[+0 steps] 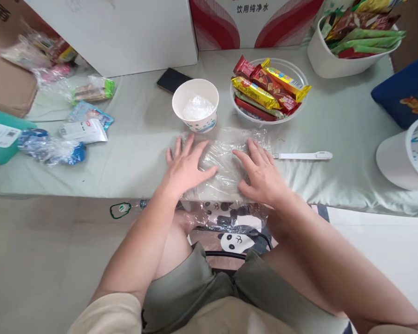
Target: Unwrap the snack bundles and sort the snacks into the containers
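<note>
A sheet of clear plastic film [219, 169] lies wrinkled on the cloth-covered table and hangs over its front edge. My left hand [187, 168] rests on its left part, fingers spread. On the right part my right hand [259, 171] lies with fingers stretched out. Just behind the film stands a white paper cup [202, 124] with crumpled clear plastic [197, 107] inside. A white-handled knife [304, 156] lies right of my right hand, its blade end partly hidden by the fingers. Farther back is a clear round bowl [256, 121] of wrapped snack bars [264, 90].
Behind the cup lies a black phone [174, 80]. Boxes [125, 32] line the back. At right stand a white bin of packets [337, 60] and a white bucket [393, 157]. Several packages, including a white packet [85, 131], and a teal container [2, 150] sit at left.
</note>
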Tool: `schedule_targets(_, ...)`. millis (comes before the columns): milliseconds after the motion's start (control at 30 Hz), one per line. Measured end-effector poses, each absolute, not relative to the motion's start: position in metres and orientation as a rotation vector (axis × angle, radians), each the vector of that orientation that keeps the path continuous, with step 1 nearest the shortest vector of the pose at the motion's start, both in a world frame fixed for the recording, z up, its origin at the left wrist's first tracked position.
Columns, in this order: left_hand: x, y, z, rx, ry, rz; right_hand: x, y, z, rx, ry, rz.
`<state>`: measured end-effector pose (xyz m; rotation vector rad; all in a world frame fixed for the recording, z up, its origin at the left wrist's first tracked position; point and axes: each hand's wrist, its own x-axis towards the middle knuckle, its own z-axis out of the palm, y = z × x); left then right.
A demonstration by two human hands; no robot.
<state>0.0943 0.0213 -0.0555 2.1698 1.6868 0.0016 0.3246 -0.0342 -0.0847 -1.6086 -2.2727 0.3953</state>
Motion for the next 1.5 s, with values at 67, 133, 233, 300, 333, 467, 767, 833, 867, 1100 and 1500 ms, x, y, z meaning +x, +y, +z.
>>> schedule_targets(67, 0.088, 0.025, -0.055, 2.142, 1.723, -0.018, 0.325, -0.035, -0.083, -1.589, -2.233, 0.376)
schedule_targets(133, 0.085, 0.026, -0.055, 2.139, 1.732, -0.013, 0.326, -0.037, -0.078, -1.497, -2.188, 0.329)
schedule_targets(233, 0.084, 0.025, -0.055, 2.158, 1.731, 0.016, 0.332, -0.046, -0.066, -1.213, -2.194, 0.317)
schedule_targets(300, 0.086, 0.024, -0.055, 2.165, 1.72, -0.007, 0.339, -0.057, -0.06, -1.024, -2.258, 0.357)
schedule_targets(333, 0.086, 0.023, -0.056, 2.165, 1.712, -0.026, 0.343, -0.064, -0.059, -0.965, -2.31, 0.383)
schedule_targets(467, 0.087, 0.026, -0.058, 2.154, 1.691, -0.071, 0.355, -0.095, -0.068, -0.991, -2.573, 0.467)
schedule_targets(767, 0.087, 0.033, -0.061, 2.122, 1.691, -0.063, 0.363, -0.105, -0.086, -0.998, -2.394, 0.136)
schedule_targets(833, 0.087, 0.033, -0.061, 2.113, 1.698, -0.091, 0.362, -0.102, -0.077, -0.89, -2.324, 0.157)
schedule_targets(867, 0.088, 0.033, -0.06, 2.107, 1.698, -0.11, 0.362, -0.101, -0.072, -0.85, -2.301, 0.163)
schedule_targets(1100, 0.09, 0.035, -0.056, 2.068, 1.692, -0.219, 0.363, -0.105, -0.059, -0.665, -2.214, 0.167)
schedule_targets(1500, 0.091, 0.037, -0.059, 2.101, 1.725, -0.199, 0.359, -0.106, -0.061, -0.809, -2.059, 0.284)
